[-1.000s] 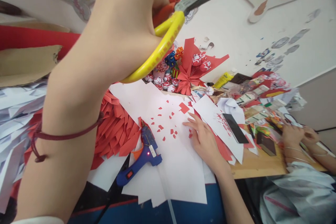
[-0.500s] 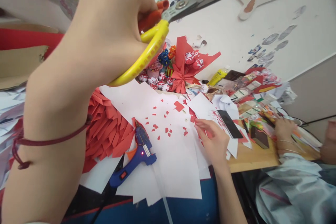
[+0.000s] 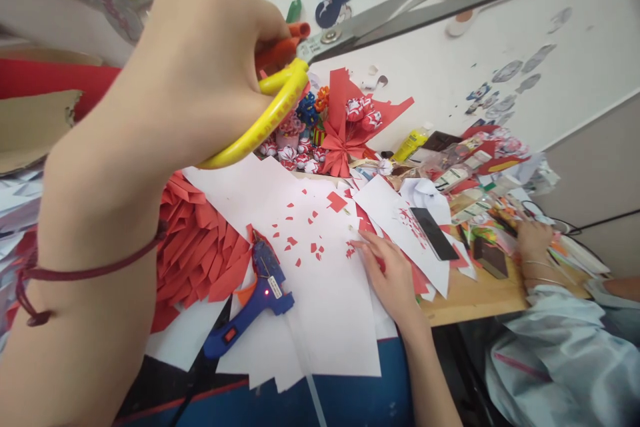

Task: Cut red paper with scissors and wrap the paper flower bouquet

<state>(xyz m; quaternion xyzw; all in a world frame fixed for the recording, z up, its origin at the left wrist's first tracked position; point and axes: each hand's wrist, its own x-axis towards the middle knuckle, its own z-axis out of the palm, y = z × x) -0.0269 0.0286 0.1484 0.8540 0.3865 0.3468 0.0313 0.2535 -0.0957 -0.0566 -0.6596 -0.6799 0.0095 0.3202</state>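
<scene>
White sheets (image 3: pixel 345 313) below, scissors (image 3: pixel 330 37) aloft in the left hand (image 3: pixel 215 60), red scraps (image 3: pixel 313 248) near the right hand (image 3: pixel 393 277).

With the sheets, likely light and easily creased, best to lift by an edge. With the scissors, probably stiff, smooth and blade-heavy, safest to grip by the handles (image 3: pixel 286 97), clasped there by closed left fingers (image 3: pixel 270 17). With the scraps, likely flimsy, best to pinch singly. Over the sheets, loosely bent right fingers (image 3: pixel 379 242); impossible to tell if pinching anything.
</scene>
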